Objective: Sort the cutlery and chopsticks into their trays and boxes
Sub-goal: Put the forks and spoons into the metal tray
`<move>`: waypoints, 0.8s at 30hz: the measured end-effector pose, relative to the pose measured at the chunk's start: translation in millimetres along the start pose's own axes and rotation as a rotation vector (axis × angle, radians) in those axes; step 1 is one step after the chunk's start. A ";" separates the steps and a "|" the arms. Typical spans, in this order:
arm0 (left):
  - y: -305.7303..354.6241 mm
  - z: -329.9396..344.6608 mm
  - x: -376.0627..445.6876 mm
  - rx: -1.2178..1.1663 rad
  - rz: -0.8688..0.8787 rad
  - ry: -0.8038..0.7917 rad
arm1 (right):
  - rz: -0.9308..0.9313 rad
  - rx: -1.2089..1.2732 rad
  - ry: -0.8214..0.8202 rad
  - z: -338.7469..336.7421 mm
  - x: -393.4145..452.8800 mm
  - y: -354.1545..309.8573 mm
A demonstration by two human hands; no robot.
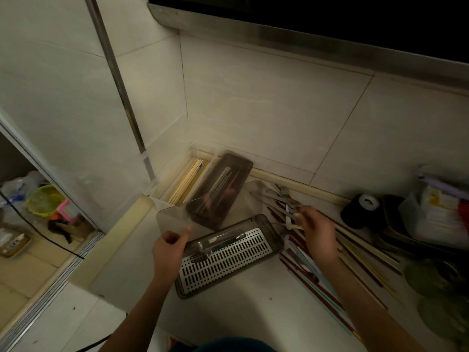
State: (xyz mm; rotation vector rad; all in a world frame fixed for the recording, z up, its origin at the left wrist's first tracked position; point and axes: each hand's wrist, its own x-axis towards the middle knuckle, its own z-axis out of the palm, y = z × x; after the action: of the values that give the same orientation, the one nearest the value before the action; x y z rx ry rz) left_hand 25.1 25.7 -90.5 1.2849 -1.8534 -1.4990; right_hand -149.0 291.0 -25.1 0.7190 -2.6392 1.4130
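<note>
Head view, dim light. My left hand (168, 246) pinches the near corner of a translucent smoky plastic lid (203, 207), tilted up over the trays. My right hand (316, 231) is curled round the handles of a small bunch of metal cutlery pieces (276, 198), lifted just above the loose pile of red, brown and pale chopsticks (355, 252) on the white counter (253, 313). Nearest me lies the dark rectangular tray with a white slotted insert (228, 257), holding a few metal utensils (220, 242) along its far side. Behind it, seen partly through the lid, sits a second dark tray (223, 184) with long thin pieces inside. To its left, the clear plastic box of pale wooden chopsticks (186, 180) stands in the wall corner.
</note>
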 end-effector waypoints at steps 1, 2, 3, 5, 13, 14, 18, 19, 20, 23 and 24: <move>0.2 0.1 0.2 0.000 -0.001 0.001 | -0.043 -0.040 -0.051 3.7 1.1 -3.7; 0.1 0.3 0.2 -0.001 -0.001 0.000 | -0.076 -0.086 -0.116 7.8 1.2 -9.2; -0.2 0.0 0.4 -0.001 -0.001 -0.002 | -0.097 -0.122 -0.186 12.6 1.0 -14.3; -0.4 -0.6 0.6 -0.001 0.003 -0.009 | -0.120 -0.163 -0.309 21.8 -0.1 -24.5; -2.5 0.4 2.5 -0.004 -0.002 0.002 | -0.164 -0.380 -0.720 58.6 4.0 -63.0; -3.0 0.6 2.5 -0.005 -0.001 0.003 | -0.163 -0.405 -0.771 63.2 4.9 -65.7; -4.1 1.2 2.7 -0.001 0.003 0.009 | -0.114 -0.486 -0.896 85.2 3.6 -68.8; -3.8 1.1 2.7 -0.002 0.008 0.014 | -0.084 -0.494 -0.911 89.5 2.2 -68.4; -3.5 1.0 2.6 -0.003 0.011 0.017 | -0.064 -0.504 -0.919 92.6 0.7 -68.6; -2.1 0.6 1.7 0.000 0.018 0.025 | -0.131 -0.471 -0.925 102.2 -0.9 -70.9; -1.7 0.6 1.4 0.004 0.024 0.027 | -0.164 -0.451 -0.929 105.4 -1.2 -72.5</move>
State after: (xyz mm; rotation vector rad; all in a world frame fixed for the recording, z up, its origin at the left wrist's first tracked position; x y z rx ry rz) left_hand 24.7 24.8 -92.6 1.2741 -1.8488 -1.4591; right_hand -99.9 173.0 -30.4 1.7803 -3.1962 0.4080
